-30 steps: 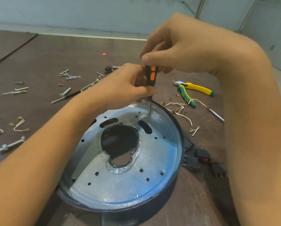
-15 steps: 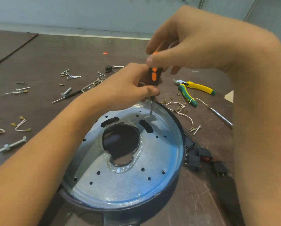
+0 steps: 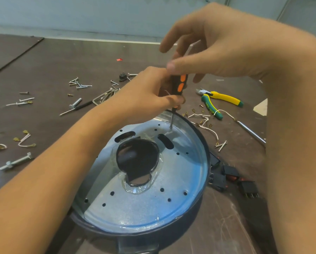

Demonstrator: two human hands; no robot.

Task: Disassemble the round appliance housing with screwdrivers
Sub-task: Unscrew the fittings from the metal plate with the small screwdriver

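**Round housing** (image 3: 206, 162): lower centre of the frame, on the dark table (image 3: 61, 61). It lies open side up, so the perforated metal plate (image 3: 179, 180) and its fasteners face the person.

**Screwdriver** (image 3: 180, 85): black handle with orange insets, standing nearly upright just above frame centre. Its tip is set on a point of the plate beside the far rim, next to the right-hand oblong slot. This is probably a screw head, but it is too small to confirm.

**Left hand** (image 3: 146, 94): fingers curl round the lower handle where the shaft begins. It appears to be there to keep the tip seated and the shaft plumb.

**Right hand** (image 3: 226, 43): comes from above. The thumb and a finger behind pinch the top of the handle while the forefinger stands clear. This looks like a light turning grip taken between twists.

**Pliers** (image 3: 219, 99): yellow and green, right of centre, parked within reach.

**Loose screws** (image 3: 78, 84), **bolt** (image 3: 16, 163), **black switches** (image 3: 230, 173): spread left and right of the housing, probably parts already removed.

**Change from half a second earlier:** the right hand's fingers have fanned wider and the forefinger has lifted off. The orange insets sit slightly further round, which suggests a partial turn. The tip, the left hand's hold and the housing are where they were.
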